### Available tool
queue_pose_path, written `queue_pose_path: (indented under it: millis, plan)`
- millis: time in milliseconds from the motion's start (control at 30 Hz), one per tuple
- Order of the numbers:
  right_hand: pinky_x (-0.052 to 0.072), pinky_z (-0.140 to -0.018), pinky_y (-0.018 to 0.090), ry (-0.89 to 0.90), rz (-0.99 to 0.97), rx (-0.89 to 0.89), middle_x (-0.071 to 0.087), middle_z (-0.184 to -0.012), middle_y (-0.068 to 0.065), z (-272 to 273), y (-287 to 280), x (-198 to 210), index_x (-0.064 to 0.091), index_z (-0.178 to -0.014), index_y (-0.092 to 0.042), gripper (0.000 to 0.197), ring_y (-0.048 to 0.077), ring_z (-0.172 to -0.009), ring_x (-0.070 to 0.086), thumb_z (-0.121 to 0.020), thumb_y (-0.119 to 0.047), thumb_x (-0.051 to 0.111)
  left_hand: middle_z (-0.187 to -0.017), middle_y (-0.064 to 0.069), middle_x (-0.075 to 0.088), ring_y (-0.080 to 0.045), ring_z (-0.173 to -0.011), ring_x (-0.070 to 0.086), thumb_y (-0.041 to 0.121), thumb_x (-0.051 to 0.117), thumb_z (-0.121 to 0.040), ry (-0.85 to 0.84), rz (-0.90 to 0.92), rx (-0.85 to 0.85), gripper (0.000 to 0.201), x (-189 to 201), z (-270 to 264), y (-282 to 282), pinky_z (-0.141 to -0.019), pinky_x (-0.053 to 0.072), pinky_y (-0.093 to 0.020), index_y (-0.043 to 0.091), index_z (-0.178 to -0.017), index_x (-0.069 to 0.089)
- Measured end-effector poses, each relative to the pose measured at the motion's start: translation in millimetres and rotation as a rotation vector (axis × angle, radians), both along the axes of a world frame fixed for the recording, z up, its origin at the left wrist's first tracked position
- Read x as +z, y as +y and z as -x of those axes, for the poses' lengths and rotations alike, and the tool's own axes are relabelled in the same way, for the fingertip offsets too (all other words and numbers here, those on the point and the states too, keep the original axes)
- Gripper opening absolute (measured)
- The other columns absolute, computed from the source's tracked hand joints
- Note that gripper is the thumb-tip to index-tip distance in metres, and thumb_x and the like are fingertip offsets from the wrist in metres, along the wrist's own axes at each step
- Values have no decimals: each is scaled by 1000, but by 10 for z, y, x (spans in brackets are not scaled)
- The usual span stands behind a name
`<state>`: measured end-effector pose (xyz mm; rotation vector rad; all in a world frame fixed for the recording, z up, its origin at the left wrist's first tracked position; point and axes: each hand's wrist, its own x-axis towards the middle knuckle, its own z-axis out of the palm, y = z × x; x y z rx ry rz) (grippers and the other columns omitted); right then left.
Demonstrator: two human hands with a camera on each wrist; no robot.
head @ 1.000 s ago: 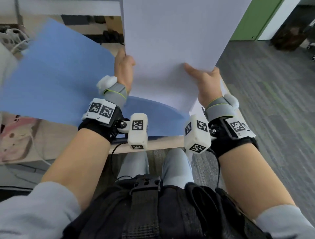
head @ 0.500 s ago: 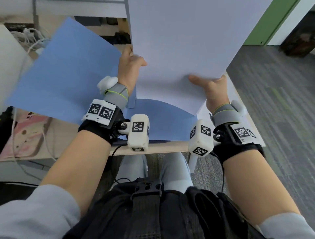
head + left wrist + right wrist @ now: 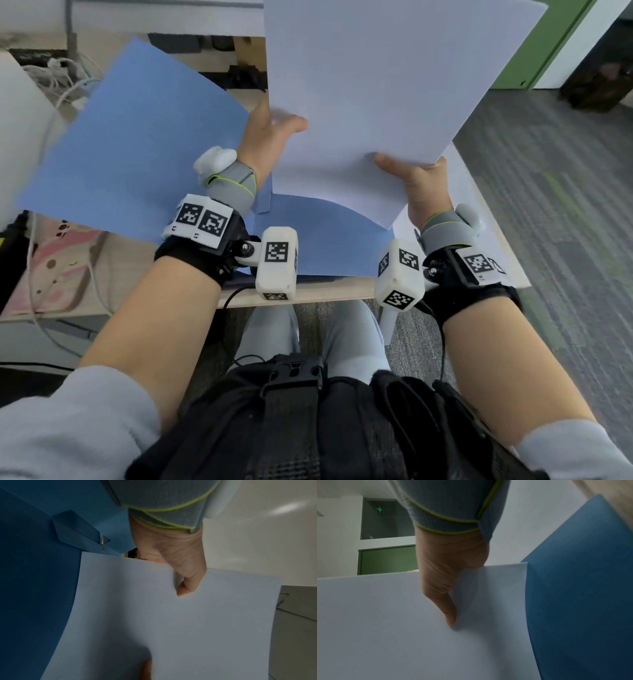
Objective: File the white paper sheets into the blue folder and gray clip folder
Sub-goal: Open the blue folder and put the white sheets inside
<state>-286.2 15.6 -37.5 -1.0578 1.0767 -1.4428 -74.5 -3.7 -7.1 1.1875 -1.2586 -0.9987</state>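
A stack of white paper sheets (image 3: 376, 85) is held up, tilted, above the open blue folder (image 3: 137, 144). My left hand (image 3: 270, 137) pinches the sheets' left edge, thumb on the near face (image 3: 187, 582). My right hand (image 3: 411, 174) pinches the lower right edge, thumb (image 3: 448, 615) lying flat on the paper (image 3: 402, 628). The folder's left cover stands raised and its other half (image 3: 325, 240) lies curved on the desk beneath the sheets. A blue inner flap (image 3: 80, 534) of the folder shows close to the left wrist. A gray panel with a wire clip (image 3: 291, 608) shows at the right of the left wrist view.
The wooden desk (image 3: 308, 294) ends just before my knees. Cables (image 3: 65, 82) lie at the back left, and a pink patterned thing (image 3: 58, 260) sits at the left. More white paper (image 3: 479, 212) lies on the desk's right side. Gray carpet (image 3: 548, 205) and a green door (image 3: 561, 44) are at the right.
The sheets and both hands have shifted a little to the right and up. My left thumb has come round onto the near face of the paper. The folder's left cover stands steeper.
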Motion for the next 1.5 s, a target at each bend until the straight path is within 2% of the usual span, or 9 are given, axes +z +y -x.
queue_pose_path:
  millis: [233, 500, 667, 833, 967, 1133, 1233, 1333, 1500]
  plan:
    - [53, -68, 24, 29, 0, -4, 73, -73, -8, -6, -31, 35, 70, -78, -17, 27, 11, -70, 68, -63, 5, 77, -89, 7, 61, -5, -81, 58, 14, 57, -70, 56, 65, 22, 30, 149, -28, -31, -74, 46, -15, 19, -99, 51]
    - [54, -67, 25, 36, -31, -62, 73, -71, -9, 0, -41, -59, 68, -80, -16, 23, 10, -68, 68, -71, 3, 76, -120, 6, 54, -12, -115, 51, 25, 51, -92, -89, -57, -65, 39, 50, -22, -63, -105, 38, -25, 17, -130, 46]
    - [52, -62, 24, 131, -25, -116, 67, -59, -13, -91, -76, -12, 65, -73, -16, 16, 5, -57, 62, -80, -3, 71, -119, 4, 53, -9, -108, 49, 19, 33, -102, -248, -128, -40, 32, -173, -146, -27, -94, 39, -20, 13, -130, 46]
    - [52, -60, 24, 292, -134, -100, 64, -76, 1, -176, -188, 39, 66, -84, -9, 9, 6, -56, 58, -80, -1, 69, -87, -5, 51, -22, -77, 47, 29, 43, -88, -436, -269, 26, 14, -184, -304, -111, -68, 44, -32, 16, -91, 49]
    - [48, -68, 32, 435, -376, -82, 58, -80, 5, -122, -237, -132, 58, -95, -2, 26, 18, -67, 55, -75, -4, 74, -100, -11, 56, -18, -61, 52, 1, 51, -88, -551, -391, 59, 40, -355, -423, -109, -41, 47, -16, 2, -127, 48]
    - [46, -62, 28, 695, -546, -1, 54, -89, 7, -150, -232, -199, 56, -88, -8, 15, 23, -81, 52, -83, -15, 68, -106, -13, 70, -32, -96, 67, 4, 65, -74, -705, -403, 165, 35, -462, -515, -41, -85, 56, -42, 7, -109, 65]
    - [49, -67, 19, 782, -597, -1, 57, -111, 13, -173, -269, -214, 51, -124, 6, 47, 26, -85, 59, -89, -25, 62, -110, -12, 69, -31, -99, 66, 7, 67, -75, -772, -400, 198, 34, -481, -522, -15, -90, 54, -38, 7, -109, 66]
    - [43, -85, 24, 775, -622, -38, 56, -118, 16, -193, -235, -193, 53, -123, 5, 47, 29, -111, 59, -94, -31, 54, -113, -10, 68, -27, -104, 63, 17, 72, -76, -795, -400, 195, 36, -538, -532, -29, -89, 48, -29, 6, -110, 66]
    - [40, -58, 21, 782, -646, -10, 58, -128, 19, -195, -255, -238, 54, -124, 2, 50, 30, -109, 61, -80, -15, 69, -89, -8, 62, -26, -82, 56, 35, 79, -69, -853, -439, 165, 32, -639, -538, -70, -79, 44, -29, 13, -88, 67]
